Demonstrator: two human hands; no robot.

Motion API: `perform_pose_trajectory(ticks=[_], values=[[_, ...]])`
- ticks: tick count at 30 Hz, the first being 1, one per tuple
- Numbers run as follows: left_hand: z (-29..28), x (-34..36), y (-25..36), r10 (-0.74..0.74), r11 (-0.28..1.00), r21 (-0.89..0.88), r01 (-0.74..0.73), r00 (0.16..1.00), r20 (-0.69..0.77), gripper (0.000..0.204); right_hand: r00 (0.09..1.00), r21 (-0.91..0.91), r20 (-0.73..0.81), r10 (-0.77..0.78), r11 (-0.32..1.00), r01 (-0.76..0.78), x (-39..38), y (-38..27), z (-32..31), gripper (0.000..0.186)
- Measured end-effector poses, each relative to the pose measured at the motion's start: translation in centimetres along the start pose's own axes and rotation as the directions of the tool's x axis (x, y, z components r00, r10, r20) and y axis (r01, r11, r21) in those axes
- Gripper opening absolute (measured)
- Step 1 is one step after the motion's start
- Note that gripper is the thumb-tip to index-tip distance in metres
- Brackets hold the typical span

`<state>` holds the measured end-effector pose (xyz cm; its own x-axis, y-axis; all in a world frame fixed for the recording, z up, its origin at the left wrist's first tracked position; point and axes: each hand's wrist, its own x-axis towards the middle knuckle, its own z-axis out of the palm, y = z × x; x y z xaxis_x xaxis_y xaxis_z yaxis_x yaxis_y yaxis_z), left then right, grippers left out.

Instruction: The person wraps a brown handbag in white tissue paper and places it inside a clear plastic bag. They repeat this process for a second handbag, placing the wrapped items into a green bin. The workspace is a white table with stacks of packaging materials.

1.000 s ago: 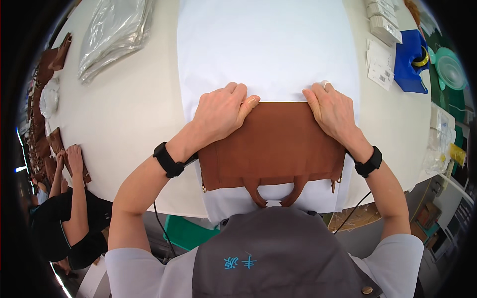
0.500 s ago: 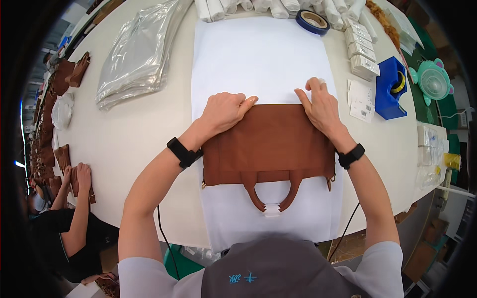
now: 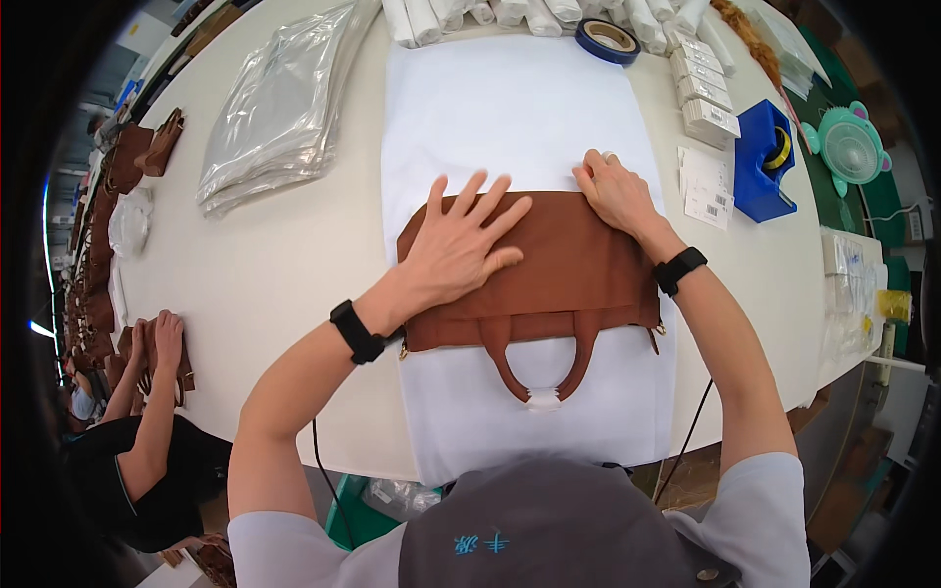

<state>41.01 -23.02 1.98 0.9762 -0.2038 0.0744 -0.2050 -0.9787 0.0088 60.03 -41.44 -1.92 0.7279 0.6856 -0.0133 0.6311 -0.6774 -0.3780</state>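
A brown handbag (image 3: 534,255) lies on a white sheet (image 3: 510,108), its two handles (image 3: 498,348) toward me, joined by a white wrap (image 3: 542,397). Spread flat over the bag's left half is my left hand (image 3: 456,240), fingers apart and holding nothing. At the far right corner, my right hand (image 3: 613,191) has curled fingers gripping the bag's edge. Both wrists wear black bands.
Clear plastic sleeves (image 3: 270,108) lie left on the table; white rolls (image 3: 539,20), blue tape (image 3: 608,41) and card stacks (image 3: 704,93) lie beyond. Right are labels (image 3: 704,186), a blue dispenser (image 3: 763,167) and fan (image 3: 850,144). A co-worker's hands (image 3: 167,338) handle brown items at left.
My left hand has let go of the far edge and opened out across the bag's face. The bag sits slightly farther from me than half a second ago, with my right hand still at its corner.
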Motion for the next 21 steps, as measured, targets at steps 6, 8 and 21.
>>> perform_pose_trajectory(ticks=[6,8,21], values=[[0.6,-0.9,0.1,-0.074,0.979,-0.177,0.096,0.989,0.126,0.068,0.983,-0.066,-0.181,-0.032,0.998,0.021,-0.1,0.2,0.6,0.044],[0.3,-0.8,0.5,-0.096,0.985,-0.128,0.112,0.988,0.125,0.070,0.965,-0.103,-0.257,0.047,0.992,-0.076,0.0,0.4,1.1,0.057],[1.9,-1.4,2.4,-0.205,0.976,-0.068,0.207,0.978,0.036,0.072,0.989,-0.047,-0.124,0.078,0.995,-0.085,0.5,1.6,1.9,0.061]])
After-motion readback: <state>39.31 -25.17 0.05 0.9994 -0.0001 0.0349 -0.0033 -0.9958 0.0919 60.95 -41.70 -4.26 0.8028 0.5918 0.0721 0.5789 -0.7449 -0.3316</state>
